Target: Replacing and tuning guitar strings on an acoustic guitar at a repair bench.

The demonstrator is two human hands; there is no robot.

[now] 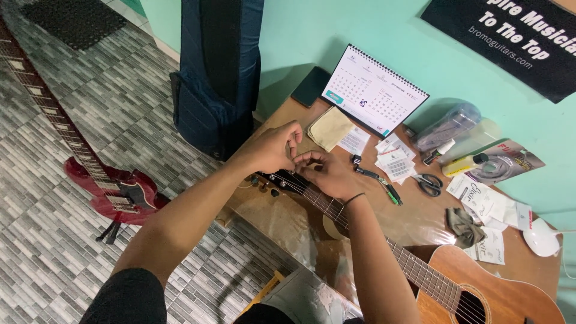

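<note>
Brown wood showed on the acoustic guitar (480, 288) lying across the tabletop (420, 222), body at the near right corner, headstock (282, 180) reaching toward the left edge. Your left hand (273, 147) hovered over that headstock with fingers curled and tips pinched together; whether they held a string or a peg, I cannot tell. Your right hand (327, 174) lay over the top of the neck, fingers bent inward to meet the left; what they gripped was hidden.

Toward the far edge stood a white desk calendar (375, 90), spiral-bound along its top, leaning against the teal wall. A dark rectangular banner (510, 42) with white lettering hung at the wall's upper right. Before the calendar lay a tan cloth (329, 127) and several small white paper slips (393, 159). Scissors (429, 185) lay right of them. Near the right edge sat a clear plastic bag (450, 126), a yellow bottle (465, 164) and white string packets (486, 204).

On the floor, left, lay 1 red electric guitar (114, 192).
</note>
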